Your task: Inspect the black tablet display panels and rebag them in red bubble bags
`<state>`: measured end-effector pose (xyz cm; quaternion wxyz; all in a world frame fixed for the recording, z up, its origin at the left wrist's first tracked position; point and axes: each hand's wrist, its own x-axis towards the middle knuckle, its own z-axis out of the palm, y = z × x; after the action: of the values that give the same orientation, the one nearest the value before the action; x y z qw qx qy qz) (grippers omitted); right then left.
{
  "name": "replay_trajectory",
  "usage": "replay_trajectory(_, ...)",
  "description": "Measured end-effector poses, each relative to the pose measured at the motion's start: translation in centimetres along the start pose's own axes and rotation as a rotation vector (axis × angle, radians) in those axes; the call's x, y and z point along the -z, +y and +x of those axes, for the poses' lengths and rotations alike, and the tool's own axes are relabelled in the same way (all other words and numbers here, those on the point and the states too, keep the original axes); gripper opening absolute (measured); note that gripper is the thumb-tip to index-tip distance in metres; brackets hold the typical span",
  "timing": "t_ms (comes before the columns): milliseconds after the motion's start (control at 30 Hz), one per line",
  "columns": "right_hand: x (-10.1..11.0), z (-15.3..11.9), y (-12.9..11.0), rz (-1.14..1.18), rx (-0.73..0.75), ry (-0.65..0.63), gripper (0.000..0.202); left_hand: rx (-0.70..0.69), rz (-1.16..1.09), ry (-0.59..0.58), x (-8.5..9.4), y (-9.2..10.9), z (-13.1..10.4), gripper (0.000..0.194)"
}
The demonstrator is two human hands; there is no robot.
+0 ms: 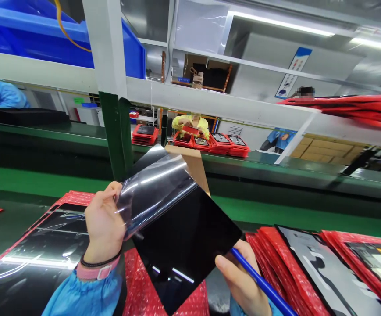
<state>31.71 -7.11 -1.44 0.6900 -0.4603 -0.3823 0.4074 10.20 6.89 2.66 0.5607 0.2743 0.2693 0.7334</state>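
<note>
My left hand [103,217] pinches the edge of a clear protective film [159,186]. The film is curled back over the upper left part of a glossy black screen panel [190,245] and still touches it along a line. At the panel's lower right corner, my right hand [244,278] grips it with the thumb on top. A blue stick-shaped tool [264,287] lies in that same hand; its kind is unclear. Below the panel is red bubble wrap [134,285]. Fingers under the panel are hidden.
Left, a large dark panel [42,245] lies on red wrap. Stacks of red bubble pouches [272,259] with panels stand at right. Behind are a cardboard piece [190,160], a green-and-white post [106,57] and a blue bin [45,35]. A person in yellow [201,125] works across the line.
</note>
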Motion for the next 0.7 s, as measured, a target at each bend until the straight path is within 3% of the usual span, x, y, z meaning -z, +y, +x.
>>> replay_trajectory(100, 0.7, 0.0, 0.1, -0.070, 0.051, -0.009, 0.036, 0.091, -0.047, 0.043, 0.0, 0.6, 0.0, 0.011)
replay_trajectory(267, 1.2, -0.1, 0.2, -0.132, 0.098, 0.003, 0.033, -0.010, -0.021, 0.086, 0.0, 0.9, -0.1, 0.014)
replay_trajectory(433, 0.7, 0.0, -0.2, -0.103, 0.098, -0.053, 0.030, -0.057, -0.007, 0.056, 0.4, 0.7, 0.3, 0.014)
replay_trajectory(633, 0.3, -0.1, -0.6, -0.087, 0.036, 0.054, 0.033, -0.086, 0.037, -0.071, 1.1, 0.2, 0.9, 0.017)
replay_trajectory(700, 0.3, -0.2, -1.0, -0.155, 0.037, 0.051, 0.033, -0.076, 0.057, -0.060, 1.0, 0.1, 0.8, 0.017)
